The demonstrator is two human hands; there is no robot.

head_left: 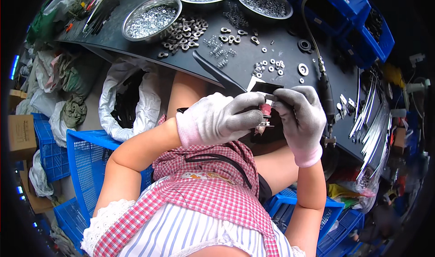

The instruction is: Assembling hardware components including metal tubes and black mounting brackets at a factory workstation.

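At far left, below the table's left end, a white woven sack with dark contents stands open beside a blue plastic mesh crate; on the dark grey table, toward its far edge, sits a round steel bowl of small shiny metal parts, with a pile of ring-headed metal fittings against its right side. Rightward, small coiled wire springs lie between that pile and the table's middle; a long black tapered strip slants across the near edge toward the hands.

Just off that edge, the left hand, in a white glove with grey-coated fingers, pinches a small red-and-metal assembly between thumb and forefinger; the piece lies at its fingertips, long axis running roughly away from the body; the right hand, gloved alike, faces it from the right, fingertips bent together at the upper end; whether they clamp it I cannot tell; both hands are about equally near.

Beyond, pale ring washers lie near the near edge; silver metal strips fan out at the table's right end.
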